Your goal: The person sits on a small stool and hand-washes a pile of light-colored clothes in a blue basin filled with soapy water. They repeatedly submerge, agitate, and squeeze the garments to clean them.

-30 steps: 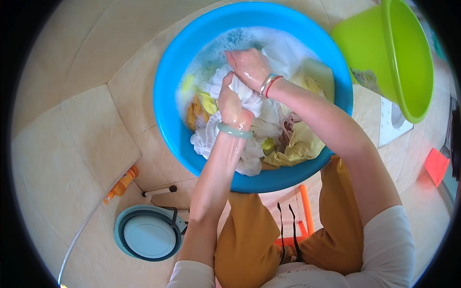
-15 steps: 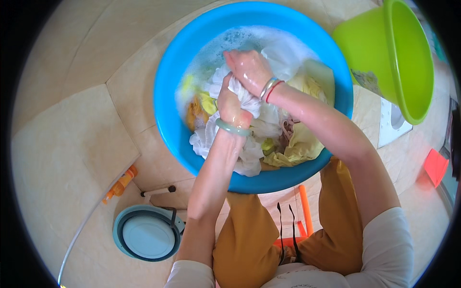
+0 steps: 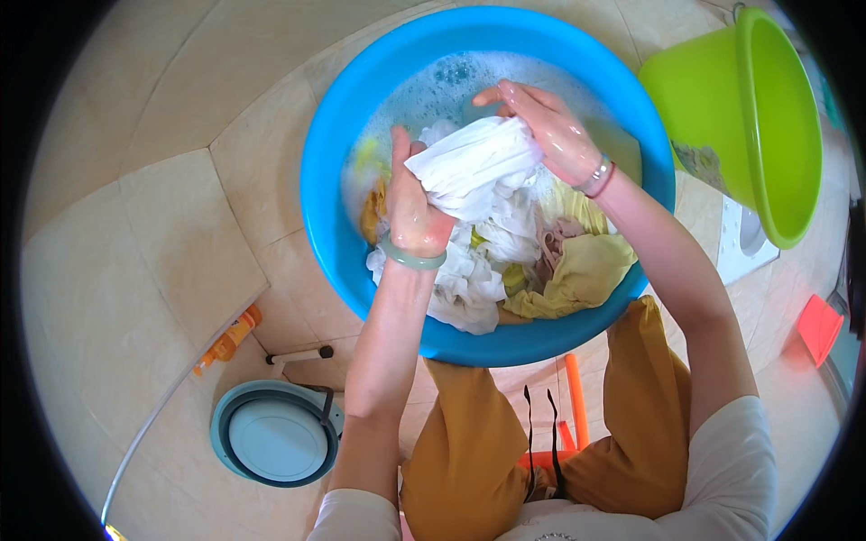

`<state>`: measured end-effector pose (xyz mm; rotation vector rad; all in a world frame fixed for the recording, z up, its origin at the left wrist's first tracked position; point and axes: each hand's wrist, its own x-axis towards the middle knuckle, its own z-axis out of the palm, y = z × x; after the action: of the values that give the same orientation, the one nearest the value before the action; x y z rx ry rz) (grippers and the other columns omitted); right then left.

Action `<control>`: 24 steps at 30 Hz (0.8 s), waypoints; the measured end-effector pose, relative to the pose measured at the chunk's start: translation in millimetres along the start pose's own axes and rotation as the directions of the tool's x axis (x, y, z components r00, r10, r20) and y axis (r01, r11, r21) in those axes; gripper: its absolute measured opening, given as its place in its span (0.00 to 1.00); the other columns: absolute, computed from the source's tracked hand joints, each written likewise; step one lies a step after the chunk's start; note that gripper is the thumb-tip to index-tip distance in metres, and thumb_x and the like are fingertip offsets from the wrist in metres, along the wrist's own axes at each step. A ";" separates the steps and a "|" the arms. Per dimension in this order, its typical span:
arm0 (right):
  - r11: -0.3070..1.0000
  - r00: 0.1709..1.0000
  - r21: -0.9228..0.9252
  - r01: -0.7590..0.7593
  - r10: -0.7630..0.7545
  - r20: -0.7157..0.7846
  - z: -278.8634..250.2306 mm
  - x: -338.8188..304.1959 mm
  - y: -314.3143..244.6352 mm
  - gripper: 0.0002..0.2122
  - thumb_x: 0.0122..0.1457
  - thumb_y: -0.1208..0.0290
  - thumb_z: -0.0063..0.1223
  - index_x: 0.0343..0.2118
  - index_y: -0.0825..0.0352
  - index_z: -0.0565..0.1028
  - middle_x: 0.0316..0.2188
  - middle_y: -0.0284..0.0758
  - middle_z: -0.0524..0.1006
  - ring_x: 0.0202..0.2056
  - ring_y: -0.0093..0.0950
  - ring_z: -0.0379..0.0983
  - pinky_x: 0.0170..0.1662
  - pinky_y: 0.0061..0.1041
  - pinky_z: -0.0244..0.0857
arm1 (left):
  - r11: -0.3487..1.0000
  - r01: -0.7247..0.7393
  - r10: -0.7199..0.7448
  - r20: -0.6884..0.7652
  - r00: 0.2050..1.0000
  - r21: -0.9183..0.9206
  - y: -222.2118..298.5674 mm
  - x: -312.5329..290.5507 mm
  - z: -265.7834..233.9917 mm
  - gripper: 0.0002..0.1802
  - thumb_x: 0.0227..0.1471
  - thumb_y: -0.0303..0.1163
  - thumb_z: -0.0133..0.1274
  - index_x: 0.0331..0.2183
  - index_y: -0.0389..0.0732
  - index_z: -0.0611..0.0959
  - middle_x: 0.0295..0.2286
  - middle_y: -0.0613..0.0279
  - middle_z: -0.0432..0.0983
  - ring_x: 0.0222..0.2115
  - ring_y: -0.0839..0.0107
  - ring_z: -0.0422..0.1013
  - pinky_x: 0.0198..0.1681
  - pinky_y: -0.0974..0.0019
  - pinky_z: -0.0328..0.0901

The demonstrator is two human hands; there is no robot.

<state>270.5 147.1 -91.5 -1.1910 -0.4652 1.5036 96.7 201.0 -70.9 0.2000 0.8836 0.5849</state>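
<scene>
A wet white cloth point(image 3: 478, 164) is spread between my two hands above a big blue basin point(image 3: 323, 261). My left hand point(image 3: 415, 200), with a pale green bangle at the wrist, holds its left end. At the right end, my right hand point(image 3: 557, 135) holds the cloth against its palm, fingers stretched leftward. More white laundry point(image 3: 462, 284) lies below the held cloth. Pale yellow fabric point(image 3: 582, 278) and a dusty pink piece point(image 3: 557, 242) are bunched at the basin's near right. Suds point(image 3: 433, 86) float on the water at the far side.
A lime green bucket point(image 3: 704, 99) leans by the basin's right side. At the left on the tiled floor are an orange bottle point(image 3: 233, 336) and a grey-blue collapsible basin point(image 3: 278, 439). Beyond the right arm is a red-orange plastic piece point(image 3: 819, 329).
My hands were close together, gripping the bunched white cloth; now they have moved apart and the cloth is spread between them. My right hand has turned, its fingers straighter.
</scene>
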 end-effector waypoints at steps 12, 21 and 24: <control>0.730 0.910 -0.652 0.204 -0.386 -0.148 -2.3 67.5 51.4 0.11 0.57 0.68 0.50 0.39 0.67 0.76 0.36 0.37 0.76 0.36 0.26 0.72 0.39 0.24 0.65 | 0.896 -0.279 0.331 -0.101 0.938 0.345 -2.5 87.6 -40.9 0.28 0.52 0.43 0.56 0.46 0.32 0.72 0.41 0.57 0.73 0.40 0.68 0.70 0.44 0.64 0.66; 0.282 0.948 -0.953 -0.113 -0.258 -0.189 -0.3 87.4 72.6 0.08 0.57 0.71 0.47 0.36 0.65 0.75 0.31 0.46 0.77 0.35 0.43 0.75 0.40 0.36 0.69 | 0.811 0.072 0.276 -0.488 0.828 0.581 -7.1 128.9 -55.2 0.25 0.52 0.41 0.54 0.46 0.34 0.73 0.36 0.55 0.76 0.35 0.65 0.72 0.41 0.63 0.68; 0.628 0.864 -0.683 0.372 -0.503 0.008 34.0 31.1 42.3 0.07 0.58 0.70 0.47 0.35 0.65 0.75 0.35 0.42 0.77 0.33 0.39 0.76 0.39 0.34 0.69 | 0.984 -0.063 0.097 -0.203 0.974 0.165 -6.6 120.0 -67.5 0.20 0.52 0.42 0.54 0.42 0.36 0.78 0.34 0.55 0.77 0.34 0.64 0.72 0.40 0.64 0.67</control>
<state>223.7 172.1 -124.6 -1.6007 -1.1529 0.7775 105.9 257.7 -196.2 0.3226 1.1324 0.6195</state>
